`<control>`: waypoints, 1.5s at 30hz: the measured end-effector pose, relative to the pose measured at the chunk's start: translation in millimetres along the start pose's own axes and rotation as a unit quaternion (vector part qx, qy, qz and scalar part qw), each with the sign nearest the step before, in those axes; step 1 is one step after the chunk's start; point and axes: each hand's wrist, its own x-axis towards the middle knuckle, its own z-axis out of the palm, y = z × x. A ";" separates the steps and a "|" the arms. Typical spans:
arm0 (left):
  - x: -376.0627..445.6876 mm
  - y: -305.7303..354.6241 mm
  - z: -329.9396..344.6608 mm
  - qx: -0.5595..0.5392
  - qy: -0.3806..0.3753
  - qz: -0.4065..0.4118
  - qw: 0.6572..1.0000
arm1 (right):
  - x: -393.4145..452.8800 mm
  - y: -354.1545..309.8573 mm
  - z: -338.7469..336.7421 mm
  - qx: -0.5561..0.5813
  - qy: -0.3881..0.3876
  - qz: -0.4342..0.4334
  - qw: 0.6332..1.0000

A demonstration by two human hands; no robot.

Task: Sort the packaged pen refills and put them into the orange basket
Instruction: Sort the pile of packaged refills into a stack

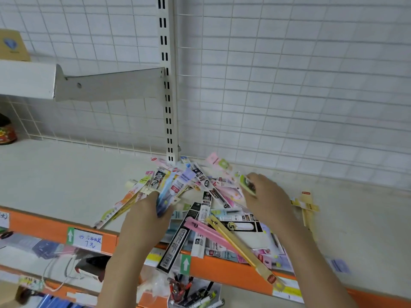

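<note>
Your shelf (66, 174) carries a heap of refills (206, 201) spilling over its orange front edge. Your left hand (146, 216) grips a blue pack (163, 196) in the heap; your right hand (266, 196) pinches a green pack (245, 184).

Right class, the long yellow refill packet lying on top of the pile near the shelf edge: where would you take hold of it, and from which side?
Grip the yellow packet at its lower end, which juts out past the orange shelf edge. Come from the front, thumb above and fingers below. It is long, flat and thin, and that overhanging end looks free of the pile, so it should slide out cleanly.
</note>
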 end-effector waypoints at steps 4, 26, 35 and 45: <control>-4.4 14.5 6.1 0.028 -0.075 0.051 0.995 | -11.2 20.1 -14.3 0.034 0.064 0.057 0.996; -14.8 61.8 59.3 0.165 -0.205 0.175 0.949 | -80.2 70.3 -10.1 0.134 0.075 0.220 0.963; 0.4 67.4 50.5 0.097 -0.090 0.234 0.963 | -73.7 72.4 -12.7 0.079 0.060 0.206 0.974; 9.1 43.5 19.8 0.120 0.034 0.203 0.971 | -61.7 63.8 0.5 0.105 0.053 0.190 0.975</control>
